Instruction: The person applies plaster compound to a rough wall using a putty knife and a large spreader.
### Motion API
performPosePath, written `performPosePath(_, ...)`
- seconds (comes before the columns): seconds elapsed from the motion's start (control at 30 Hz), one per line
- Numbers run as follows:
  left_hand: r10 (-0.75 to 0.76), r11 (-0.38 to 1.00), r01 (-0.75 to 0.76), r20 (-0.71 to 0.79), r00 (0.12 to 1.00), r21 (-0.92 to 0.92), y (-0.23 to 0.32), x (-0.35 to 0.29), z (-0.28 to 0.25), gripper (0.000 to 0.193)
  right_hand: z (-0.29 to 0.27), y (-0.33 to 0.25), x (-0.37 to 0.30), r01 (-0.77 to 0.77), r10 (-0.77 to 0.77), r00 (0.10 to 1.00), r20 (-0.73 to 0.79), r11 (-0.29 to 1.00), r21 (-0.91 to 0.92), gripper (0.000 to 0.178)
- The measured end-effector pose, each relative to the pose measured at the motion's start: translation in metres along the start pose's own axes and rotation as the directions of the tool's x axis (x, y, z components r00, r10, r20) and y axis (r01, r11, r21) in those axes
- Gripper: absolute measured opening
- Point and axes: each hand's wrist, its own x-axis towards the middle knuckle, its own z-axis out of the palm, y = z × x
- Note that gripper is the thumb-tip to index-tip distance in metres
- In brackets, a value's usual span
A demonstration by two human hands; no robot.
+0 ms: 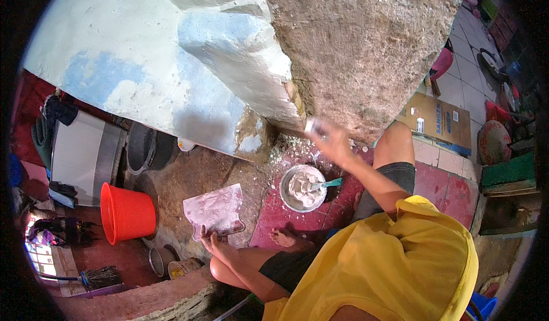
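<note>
left hand (215, 244) pinches one board (216, 208), right hand (335, 145) clasps one blurred object (314, 127); one bowl (288, 201) holds one spatula (332, 182).

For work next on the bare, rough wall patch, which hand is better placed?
Probably the right hand: it is close to the rough wall patch, holding a blurred, pale object. The left hand is farther away, holding the smeared board by its near edge.

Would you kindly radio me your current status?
Left hand holding board. Right hand blurred near wall, holding pale item, kind unclear. Bowl with spatula between hands.
</note>
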Motion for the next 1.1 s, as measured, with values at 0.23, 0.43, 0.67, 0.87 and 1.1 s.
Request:
performPosePath(0.23,0.061,0.998,-0.062,0.034,0.998,0.028,-0.007,0.000,-0.023,0.043,0.085,0.074,-0.165,-0.044,0.076,0.771,0.632,0.997,-0.066,0.030)
performPosePath(0.43,-0.040,0.999,0.040,-0.016,0.999,0.023,-0.002,0.003,-0.004,0.043,0.118,0.122,-0.181,-0.047,0.135,0.705,0.696,0.989,-0.143,0.023)
performPosePath(0.67,-0.067,0.998,0.067,-0.008,0.998,0.001,0.011,-0.005,0.004,0.043,0.118,0.120,-0.182,0.047,0.042,0.704,0.709,0.993,-0.105,0.027)
performPosePath(0.87,-0.055,0.996,0.054,0.008,0.998,0.072,0.010,0.000,0.008,0.042,0.093,0.118,-0.164,-0.036,0.209,0.653,0.728,0.969,-0.245,0.029)
performPosePath(1.1,0.078,0.994,-0.063,-0.191,0.979,0.086,-0.013,-0.002,0.005,0.038,0.057,0.128,-0.172,0.301,0.114,0.784,0.610,0.789,-0.535,0.030)
